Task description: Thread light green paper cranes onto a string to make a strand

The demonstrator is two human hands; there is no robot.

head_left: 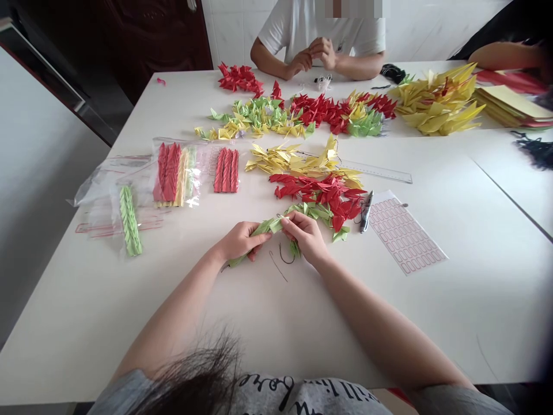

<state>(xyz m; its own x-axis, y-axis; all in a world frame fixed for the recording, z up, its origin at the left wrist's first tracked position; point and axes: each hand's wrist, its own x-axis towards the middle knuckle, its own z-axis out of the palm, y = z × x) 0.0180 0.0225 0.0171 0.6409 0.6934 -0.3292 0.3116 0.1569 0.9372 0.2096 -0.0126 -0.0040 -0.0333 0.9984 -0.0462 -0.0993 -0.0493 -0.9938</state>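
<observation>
Fingers (290, 219) of both hands pinch a string of green paper cranes (270, 226) just above the worktop (173, 323) | dark thread (280, 253) lies by them, its end hard to see, maybe loose | risk: a slack pinch lets cranes slip off into the red cranes (317, 196)

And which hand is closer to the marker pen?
The right hand is nearer, to the left of the marker pen. The left hand is farther away, on the right hand's other side.
</observation>
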